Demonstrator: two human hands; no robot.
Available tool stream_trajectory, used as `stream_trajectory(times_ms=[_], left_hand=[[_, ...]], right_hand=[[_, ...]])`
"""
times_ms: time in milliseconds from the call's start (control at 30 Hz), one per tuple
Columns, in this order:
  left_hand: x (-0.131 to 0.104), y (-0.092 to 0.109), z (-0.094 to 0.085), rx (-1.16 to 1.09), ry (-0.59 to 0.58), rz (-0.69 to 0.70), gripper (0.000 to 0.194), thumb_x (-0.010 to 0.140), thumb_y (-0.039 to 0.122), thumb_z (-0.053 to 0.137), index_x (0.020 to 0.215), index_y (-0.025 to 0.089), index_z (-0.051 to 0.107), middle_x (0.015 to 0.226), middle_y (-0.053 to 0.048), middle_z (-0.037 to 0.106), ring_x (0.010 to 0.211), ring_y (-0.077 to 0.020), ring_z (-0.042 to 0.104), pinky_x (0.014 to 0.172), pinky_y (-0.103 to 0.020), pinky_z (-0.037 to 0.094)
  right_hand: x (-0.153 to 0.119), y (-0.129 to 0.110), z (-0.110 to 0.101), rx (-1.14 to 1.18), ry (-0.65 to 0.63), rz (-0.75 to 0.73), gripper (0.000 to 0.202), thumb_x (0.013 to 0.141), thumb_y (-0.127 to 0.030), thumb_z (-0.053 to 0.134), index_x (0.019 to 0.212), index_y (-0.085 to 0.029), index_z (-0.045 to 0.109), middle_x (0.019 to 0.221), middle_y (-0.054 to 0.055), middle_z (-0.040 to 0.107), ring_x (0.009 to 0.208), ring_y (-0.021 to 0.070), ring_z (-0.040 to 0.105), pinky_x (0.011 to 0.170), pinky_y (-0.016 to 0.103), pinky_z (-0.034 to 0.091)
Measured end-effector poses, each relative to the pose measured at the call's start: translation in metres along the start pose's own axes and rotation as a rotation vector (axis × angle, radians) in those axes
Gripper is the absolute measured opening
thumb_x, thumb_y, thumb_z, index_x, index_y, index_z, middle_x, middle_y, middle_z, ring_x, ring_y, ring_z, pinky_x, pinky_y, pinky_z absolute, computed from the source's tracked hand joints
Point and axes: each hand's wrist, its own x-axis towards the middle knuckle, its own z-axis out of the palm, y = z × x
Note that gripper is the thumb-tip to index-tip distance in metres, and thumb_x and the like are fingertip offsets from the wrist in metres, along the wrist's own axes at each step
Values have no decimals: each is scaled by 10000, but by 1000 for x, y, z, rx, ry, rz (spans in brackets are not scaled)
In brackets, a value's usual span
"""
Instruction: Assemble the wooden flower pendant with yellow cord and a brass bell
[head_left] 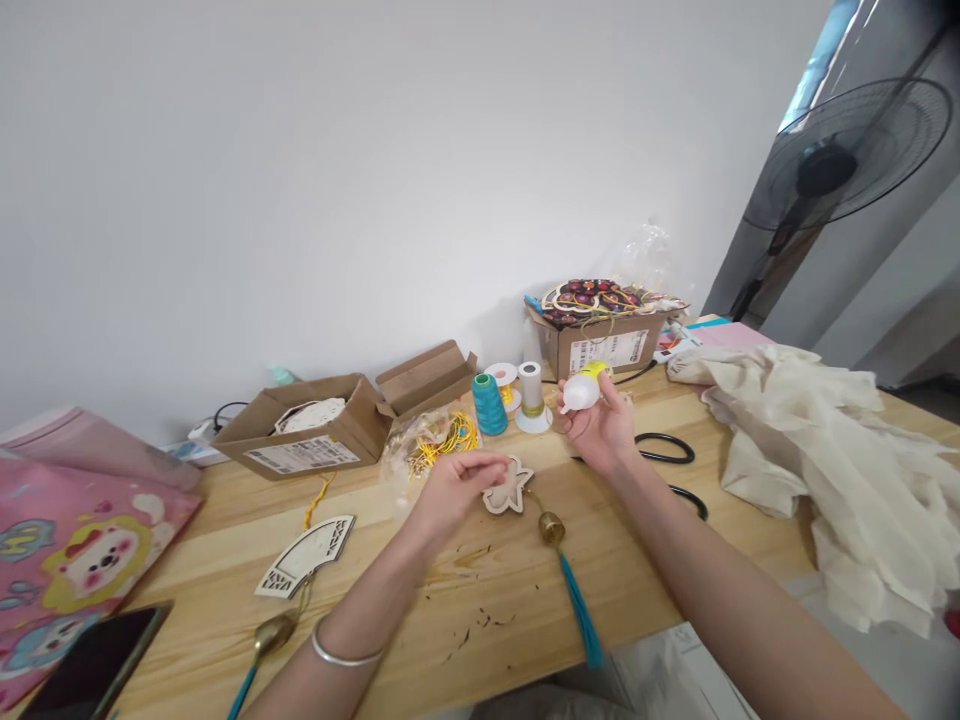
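My right hand point(600, 425) is wrapped round a small white squeeze bottle point(581, 392) with a yellow label, its nozzle tilted down to the left. Fingertips pressed together, my left hand point(465, 485) is over the left edge of a leaf-shaped wooden piece point(511, 487); anything in that pinch is hidden. A brass bell point(551, 528) with a teal tassel point(581, 610) hangs off this piece by a cord and lies on the table. Farther left rests a fan-shaped wooden piece point(307, 558) with its own bell point(275, 632).
Thread cones, teal point(490, 405) and white point(530, 390), stand behind the hands beside a bag of yellow cords point(442, 445). Cardboard boxes point(300, 455) point(607, 350) line the wall. Black scissor handles point(667, 448), cream cloth point(810, 430) and a phone point(94, 660) lie around.
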Motion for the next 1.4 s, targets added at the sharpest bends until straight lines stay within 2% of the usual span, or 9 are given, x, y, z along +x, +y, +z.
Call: stream_trajectory(times_ms=[167, 367, 467, 567, 667, 867, 1000, 1300, 1400], left_hand=[[9, -14, -22, -227, -2, -118, 264, 598, 330, 715, 770, 134, 676, 801, -57, 686, 719, -133, 599, 735, -263, 450], [11, -18, -49, 238, 297, 149, 246, 734, 373, 568, 662, 148, 637, 852, -64, 668, 824, -172, 572, 747, -256, 424], [0, -14, -46, 396, 384, 284, 249, 802, 344, 471, 688, 176, 615, 765, -26, 644, 765, -158, 557, 725, -245, 413], [-14, -11, -26, 509, 195, 371, 227, 829, 298, 433, 714, 194, 599, 726, -18, 627, 717, -153, 556, 692, -246, 419], [-21, -18, -3, 590, -19, 430, 169, 805, 285, 489, 726, 209, 617, 971, -52, 631, 908, -191, 560, 831, -302, 409], [-13, -38, 7, 692, 6, 332, 221, 828, 266, 438, 660, 177, 549, 1314, -96, 394, 1189, -247, 376, 982, -420, 304], [-7, -37, 4, 659, 52, 315, 231, 868, 256, 335, 757, 184, 524, 1238, -91, 440, 1159, -216, 391, 971, -407, 306], [8, -27, -4, 609, -141, 424, 232, 862, 271, 350, 755, 185, 537, 1097, -84, 532, 1024, -189, 479, 893, -327, 356], [12, -27, -9, 550, -110, 455, 211, 847, 266, 394, 754, 186, 566, 1074, -69, 567, 1005, -178, 500, 890, -314, 359]], right_hand=[[-4, 12, 5, -118, -2, 42, 199, 779, -355, 498, 821, -168, 549, 662, 27, 680, 536, 135, 628, 471, 220, 515], [-8, 29, 4, -244, -18, 65, 202, 711, -317, 590, 819, -148, 590, 664, 33, 678, 589, 142, 639, 523, 207, 522], [-9, 35, 2, -314, -19, 3, 222, 669, -311, 638, 809, -144, 603, 693, 35, 684, 607, 144, 635, 522, 208, 520], [-9, 38, 0, -370, 10, -79, 251, 642, -315, 668, 812, -142, 604, 723, 34, 687, 616, 145, 633, 509, 205, 512], [-9, 40, -1, -364, 53, -112, 250, 640, -320, 673, 809, -149, 603, 737, 23, 687, 650, 148, 639, 529, 212, 514], [-10, 40, -1, -364, 35, -88, 243, 663, -328, 653, 817, -145, 609, 737, 29, 687, 676, 166, 645, 546, 232, 523], [-10, 38, 1, -357, 31, -80, 257, 664, -341, 644, 822, -143, 602, 726, 35, 687, 702, 187, 651, 549, 249, 528], [-11, 35, 5, -316, 36, -54, 186, 698, -299, 597, 810, -153, 571, 680, 22, 680, 626, 158, 647, 488, 213, 513], [-11, 37, 5, -307, 40, -24, 161, 724, -307, 568, 797, -164, 565, 669, 17, 681, 580, 139, 636, 473, 203, 506]])
